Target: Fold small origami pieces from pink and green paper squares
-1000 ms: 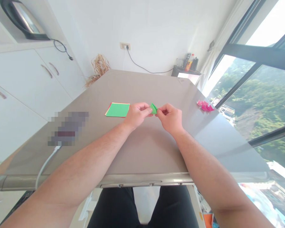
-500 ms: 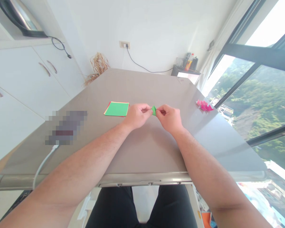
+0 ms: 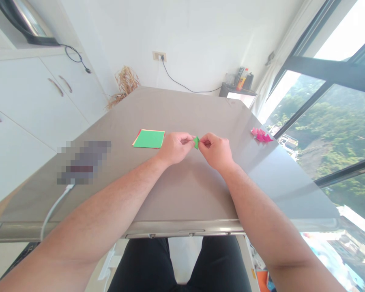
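Note:
Between my hands, just above the middle of the table (image 3: 182, 194), is a small folded piece of green paper (image 3: 196, 142). My left hand (image 3: 177, 147) pinches its left side between thumb and fingers. On the other side, the fingertips of my right hand (image 3: 216, 149) are closed on its right edge. The fingertips hide part of the folds. Left of my left hand lies a stack of square paper (image 3: 149, 138), green on top, with red and yellow edges peeking out.
Pink folded paper pieces (image 3: 261, 134) sit near the table's right edge, by the window. At the left lies a blurred-out device (image 3: 85, 162) with a white cable (image 3: 54, 209) running over the front edge. A low cabinet with bottles (image 3: 242, 81) stands behind the table.
Both hands still pinch the green paper, which is turned slightly and its visible shape looks a little different. Otherwise the view has shifted only slightly.

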Available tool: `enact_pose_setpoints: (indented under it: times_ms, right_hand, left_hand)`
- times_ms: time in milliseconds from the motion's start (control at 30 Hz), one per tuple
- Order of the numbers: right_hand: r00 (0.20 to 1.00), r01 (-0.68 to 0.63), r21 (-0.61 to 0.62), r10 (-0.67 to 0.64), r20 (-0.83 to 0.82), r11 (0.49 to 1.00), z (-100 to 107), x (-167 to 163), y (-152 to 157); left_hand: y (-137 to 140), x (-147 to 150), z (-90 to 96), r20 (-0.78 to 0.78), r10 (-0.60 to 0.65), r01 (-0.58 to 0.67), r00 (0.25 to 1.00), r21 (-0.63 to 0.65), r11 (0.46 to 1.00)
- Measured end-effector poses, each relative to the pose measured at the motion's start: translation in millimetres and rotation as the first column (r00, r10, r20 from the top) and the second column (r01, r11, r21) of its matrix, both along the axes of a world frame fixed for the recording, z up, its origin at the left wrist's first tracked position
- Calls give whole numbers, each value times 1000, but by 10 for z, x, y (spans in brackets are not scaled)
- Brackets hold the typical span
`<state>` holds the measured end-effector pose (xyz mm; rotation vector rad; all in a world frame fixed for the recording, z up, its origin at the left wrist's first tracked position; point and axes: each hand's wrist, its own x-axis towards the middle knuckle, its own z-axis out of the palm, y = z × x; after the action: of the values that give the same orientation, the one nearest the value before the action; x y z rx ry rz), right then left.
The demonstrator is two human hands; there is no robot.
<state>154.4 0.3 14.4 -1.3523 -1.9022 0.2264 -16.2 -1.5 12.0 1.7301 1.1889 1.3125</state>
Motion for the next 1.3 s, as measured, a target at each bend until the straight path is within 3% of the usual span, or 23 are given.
enact_pose_setpoints:
  times_ms: [600, 1300]
  right_hand:
    - [983, 29, 66, -40, 177, 997, 14, -31, -22]
    - [980, 86, 173, -114, 162, 981, -35, -128, -49]
  left_hand:
    - [-1, -2, -1, -14, -26, 26, 1000, 13, 1000]
    - [-7, 29, 19, 58, -6, 4, 998, 37, 999]
